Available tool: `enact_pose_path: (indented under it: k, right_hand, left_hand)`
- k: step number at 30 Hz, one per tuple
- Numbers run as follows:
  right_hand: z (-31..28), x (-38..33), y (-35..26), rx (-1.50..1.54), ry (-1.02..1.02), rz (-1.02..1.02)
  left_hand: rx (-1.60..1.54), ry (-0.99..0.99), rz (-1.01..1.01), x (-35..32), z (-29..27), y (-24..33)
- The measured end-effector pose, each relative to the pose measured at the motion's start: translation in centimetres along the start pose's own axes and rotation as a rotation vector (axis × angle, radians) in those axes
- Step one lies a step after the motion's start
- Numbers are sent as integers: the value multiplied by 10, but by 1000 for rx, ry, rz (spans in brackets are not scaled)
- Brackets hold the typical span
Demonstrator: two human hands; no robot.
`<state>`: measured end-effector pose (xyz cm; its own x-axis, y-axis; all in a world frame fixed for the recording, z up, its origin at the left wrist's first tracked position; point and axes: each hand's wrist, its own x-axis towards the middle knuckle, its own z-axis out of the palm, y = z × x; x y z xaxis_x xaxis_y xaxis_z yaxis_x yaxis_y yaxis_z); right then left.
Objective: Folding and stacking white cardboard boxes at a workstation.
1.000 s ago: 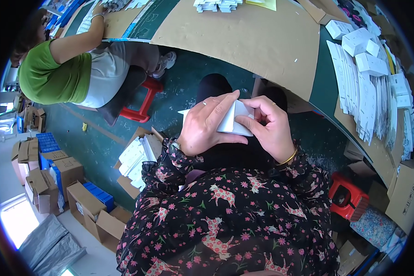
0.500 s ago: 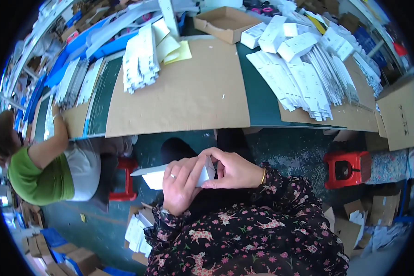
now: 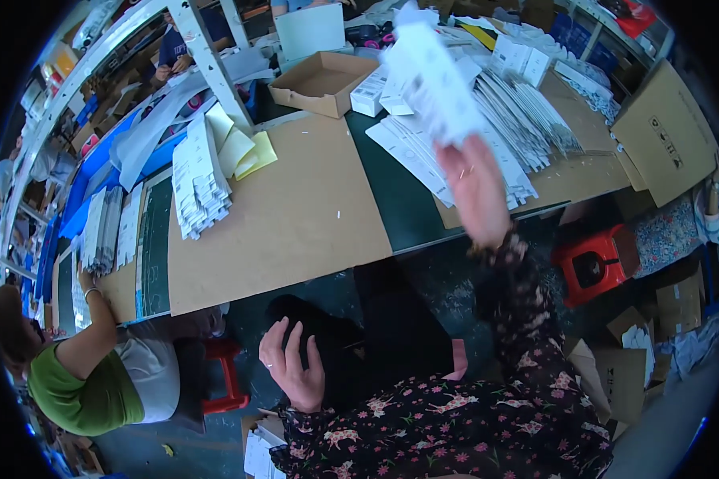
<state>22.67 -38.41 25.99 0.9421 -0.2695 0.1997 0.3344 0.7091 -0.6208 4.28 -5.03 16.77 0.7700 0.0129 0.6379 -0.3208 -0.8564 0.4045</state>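
Observation:
My right hand (image 3: 481, 191) reaches out over the table's right part, gripping the near end of a white carton (image 3: 435, 76). Motion smears both hand and carton. Beneath and around it lie fanned stacks of flat white cartons (image 3: 527, 104), with folded white boxes (image 3: 521, 57) behind them. Above my lap, my left hand (image 3: 294, 363) hangs with fingers spread and nothing in it.
A brown cardboard sheet (image 3: 295, 215) covers the middle of the green table, with a pile of flat cartons (image 3: 196, 180) and yellow papers (image 3: 256, 156). An open cardboard tray (image 3: 319, 84) stands behind. A person in green (image 3: 88, 383) works at left. Red stools (image 3: 595, 267) flank me.
My right hand has swung from my lap forward and right with the white carton. My left hand has let go of it and opened. The view has tilted.

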Motion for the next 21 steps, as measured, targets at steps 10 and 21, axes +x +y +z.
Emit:
enact_pose_path:
  k: [10,21]
  right_hand:
    - [-94,3,-46,-1076,329,-441]
    - [-177,-26,-79,-1934,558,-592]
  left_hand:
    - [-6,-142,-46,-6,10,0]
    - [-31,-202,-32,-2,26,11]
